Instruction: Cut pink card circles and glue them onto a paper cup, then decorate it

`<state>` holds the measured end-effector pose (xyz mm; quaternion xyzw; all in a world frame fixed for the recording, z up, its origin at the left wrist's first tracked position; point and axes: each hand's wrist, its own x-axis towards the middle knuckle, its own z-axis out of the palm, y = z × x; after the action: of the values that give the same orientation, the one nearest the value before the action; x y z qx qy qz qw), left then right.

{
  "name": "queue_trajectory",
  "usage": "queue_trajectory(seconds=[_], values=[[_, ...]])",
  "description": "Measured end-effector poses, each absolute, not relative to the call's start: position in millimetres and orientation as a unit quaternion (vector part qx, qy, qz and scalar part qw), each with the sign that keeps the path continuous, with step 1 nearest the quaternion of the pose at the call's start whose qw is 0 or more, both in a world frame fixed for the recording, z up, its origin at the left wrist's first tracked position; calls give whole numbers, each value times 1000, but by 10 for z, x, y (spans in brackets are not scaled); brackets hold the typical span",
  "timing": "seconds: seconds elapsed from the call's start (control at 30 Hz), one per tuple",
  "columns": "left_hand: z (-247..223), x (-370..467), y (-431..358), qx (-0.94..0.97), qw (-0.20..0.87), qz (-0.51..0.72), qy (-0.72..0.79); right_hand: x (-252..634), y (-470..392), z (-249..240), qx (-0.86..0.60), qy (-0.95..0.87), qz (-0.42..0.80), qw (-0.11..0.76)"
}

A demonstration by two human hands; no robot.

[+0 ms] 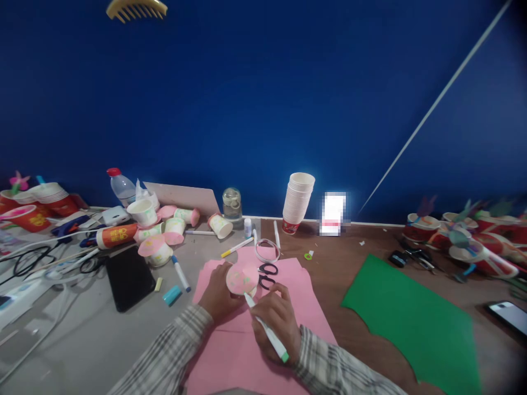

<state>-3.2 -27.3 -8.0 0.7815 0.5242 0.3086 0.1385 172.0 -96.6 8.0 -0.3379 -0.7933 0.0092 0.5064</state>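
My left hand point(219, 293) is closed around the side of a small paper cup point(242, 278) topped with a pink paper disc that carries green and yellowish marks. In my right hand point(278, 318) is a white marker pen point(269, 334) with a green end, its tip close to the disc's lower edge; whether it touches I cannot tell. Both hands are above pink paper sheets point(230, 356). Black-handled scissors point(267, 276) lie just beyond my right hand, with a roll of tape point(267, 250) behind them.
Several pink-topped cups point(156, 250), a blue marker point(181, 273), its cap point(172, 295) and a black phone point(129, 277) lie left. A tall paper-cup stack point(298, 200) and glass jar point(233, 204) stand behind. Green paper point(415, 318) covers the right, near decorated red cups point(477, 244).
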Motion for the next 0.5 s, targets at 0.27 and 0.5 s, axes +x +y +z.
queue_trajectory(seconds=[0.27,0.5], values=[[-64,-22,-277,784,136,305,523,1723,-971,77,-349,-774,3,529],[-58,-19,-276,784,132,305,525,1725,-968,96,-341,-787,8,514]])
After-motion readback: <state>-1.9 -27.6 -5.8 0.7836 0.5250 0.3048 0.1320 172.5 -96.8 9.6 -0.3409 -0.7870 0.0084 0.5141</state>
